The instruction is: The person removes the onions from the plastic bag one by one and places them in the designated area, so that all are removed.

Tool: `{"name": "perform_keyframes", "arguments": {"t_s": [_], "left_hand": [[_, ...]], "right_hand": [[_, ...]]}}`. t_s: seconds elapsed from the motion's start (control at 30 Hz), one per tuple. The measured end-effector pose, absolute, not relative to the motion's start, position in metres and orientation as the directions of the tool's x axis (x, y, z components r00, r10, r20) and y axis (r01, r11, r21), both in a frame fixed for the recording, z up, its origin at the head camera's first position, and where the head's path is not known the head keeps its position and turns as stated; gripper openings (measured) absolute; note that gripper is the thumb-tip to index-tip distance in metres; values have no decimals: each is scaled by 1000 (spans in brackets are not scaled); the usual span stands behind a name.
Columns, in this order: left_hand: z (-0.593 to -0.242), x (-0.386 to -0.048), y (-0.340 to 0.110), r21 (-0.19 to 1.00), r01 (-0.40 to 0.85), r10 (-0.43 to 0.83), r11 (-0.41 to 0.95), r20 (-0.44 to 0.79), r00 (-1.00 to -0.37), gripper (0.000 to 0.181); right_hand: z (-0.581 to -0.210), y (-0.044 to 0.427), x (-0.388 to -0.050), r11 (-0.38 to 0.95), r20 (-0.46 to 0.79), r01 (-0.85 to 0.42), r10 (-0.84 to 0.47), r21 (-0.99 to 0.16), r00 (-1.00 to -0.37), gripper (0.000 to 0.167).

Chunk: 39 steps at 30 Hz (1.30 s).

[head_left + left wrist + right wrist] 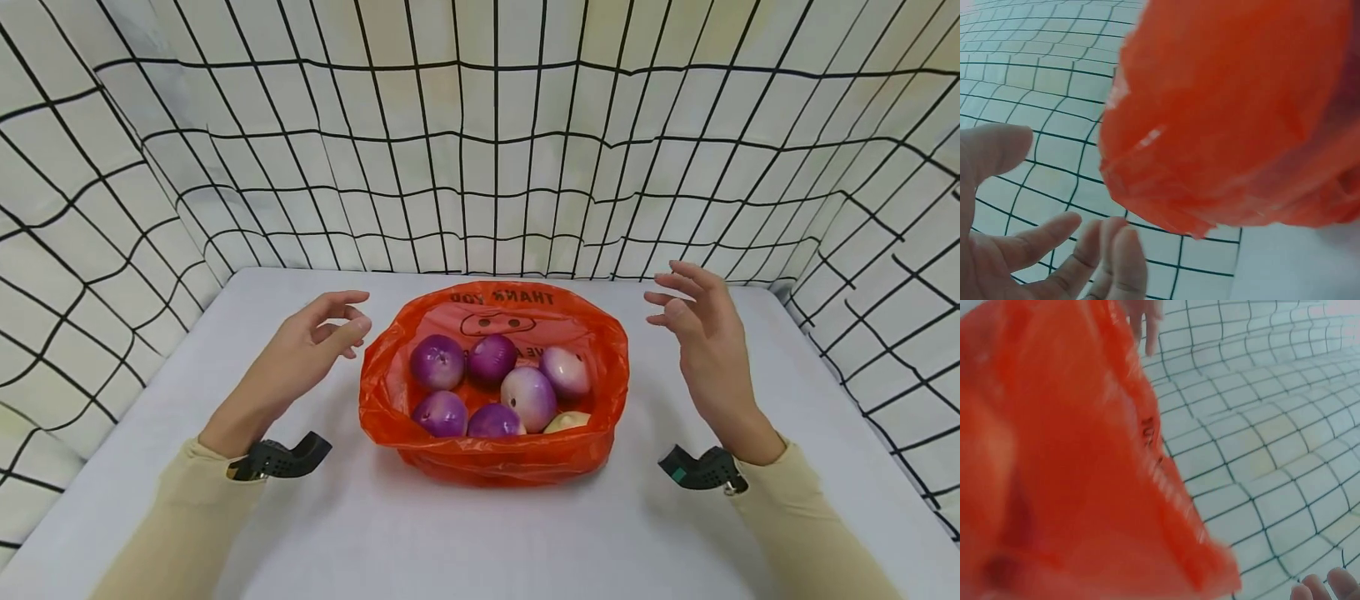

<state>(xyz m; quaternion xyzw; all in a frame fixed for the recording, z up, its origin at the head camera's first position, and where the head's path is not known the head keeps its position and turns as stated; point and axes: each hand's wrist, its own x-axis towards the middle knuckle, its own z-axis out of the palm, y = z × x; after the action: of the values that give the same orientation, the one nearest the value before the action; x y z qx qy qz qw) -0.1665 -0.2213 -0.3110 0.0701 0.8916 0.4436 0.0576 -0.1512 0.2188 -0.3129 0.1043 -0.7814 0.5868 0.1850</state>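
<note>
Head view | red bag (498,467), purple onions (528,398) inside: frame centre | my left hand (311,343) centre-left, right hand (708,342) centre-right: fingers loosely spread, holding nothing | risk: tugging one side could slump thin rim, roll onions out.

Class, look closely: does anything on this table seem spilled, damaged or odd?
One pale purple onion in the red bag has a small dark spot, possibly a blemish, breaking its smooth surface. Nothing looks spilled; the other onions lie inside too.
</note>
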Motion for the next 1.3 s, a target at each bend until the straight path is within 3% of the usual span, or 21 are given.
{"name": "perform_keyframes", "arguments": {"t_s": [0.17, 0.4, 0.73, 1.03, 1.3], "left_hand": [[-302, -173, -214, 820, 94, 223, 565, -42, -974, 62], [-302, -175, -206, 806, 87, 249, 586, -78, -965, 67], [-309, -176, -203, 790, 120, 274, 601, -62, -960, 83], [-310, -176, -202, 745, 158, 284, 648, -44, -958, 77], [-309, -175, -202, 757, 167, 293, 632, -34, -956, 71]], "right_hand": [[-301, 195, -151, 306, 420, -399, 4, -864, -907, 48], [-300, 171, -153, 240, 399, -441, -204, -865, -894, 57], [-321, 156, -160, 341, 179, -357, -455, -870, -872, 71], [-335, 159, -168, 425, 90, -374, -553, -825, -828, 74], [-341, 162, -173, 448, 94, -445, -614, -775, -783, 71]]}}
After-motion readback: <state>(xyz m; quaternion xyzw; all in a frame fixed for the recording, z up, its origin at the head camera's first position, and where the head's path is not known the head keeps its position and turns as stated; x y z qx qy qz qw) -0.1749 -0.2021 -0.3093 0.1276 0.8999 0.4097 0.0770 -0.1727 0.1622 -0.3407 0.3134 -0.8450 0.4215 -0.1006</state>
